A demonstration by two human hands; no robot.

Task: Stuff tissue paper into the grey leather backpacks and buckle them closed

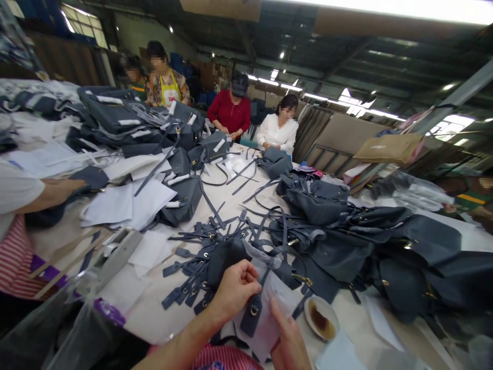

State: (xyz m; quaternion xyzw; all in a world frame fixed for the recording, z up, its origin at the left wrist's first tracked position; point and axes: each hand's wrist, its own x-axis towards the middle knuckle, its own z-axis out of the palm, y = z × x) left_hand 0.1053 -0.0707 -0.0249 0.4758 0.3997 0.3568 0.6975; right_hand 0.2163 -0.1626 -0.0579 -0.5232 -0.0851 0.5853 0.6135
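A dark blue leather tag with a gold ring lies over a sheet of white wrapping paper in front of me. My left hand is closed at the tag's upper end, its fingertips pinched on the strap. On the right side, my right hand holds the edge of the white paper, thumb on top. Just beyond both hands sits a dark blue bag, partly hidden by the left hand and the paper.
Several loose tags lie left of the bag. A dish of brown liquid stands right of my hands. Dark bags pile up at the right. A co-worker's arm reaches in from the left; other people stand across the table.
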